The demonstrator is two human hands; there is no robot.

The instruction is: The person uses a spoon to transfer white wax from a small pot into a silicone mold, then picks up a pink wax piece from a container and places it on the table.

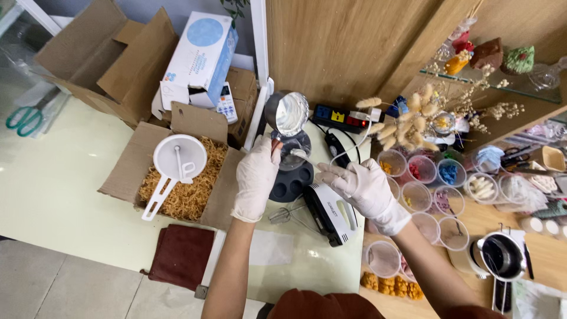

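My left hand [255, 177], in a white glove, grips the handle of a small metal pot [287, 113] that is tilted on its side, its white-coated inside facing me. My right hand [357, 184], also gloved, holds a spoon [302, 156] whose tip sits just below the pot's rim. Under the pot stands a clear glass cup [295, 150] on a dark round mould [292, 182]. A white hand mixer [331, 212] with its whisk lies on the table between my forearms.
An open cardboard box [121, 172] of shredded paper holds a white funnel-like tool [177, 160]. Several clear cups [437, 177] with coloured bits stand at the right, near dried flowers [407, 118]. A power strip [339, 116], brown cloth [182, 255], scissors [26, 118] and a metal pot [502, 255] lie around.
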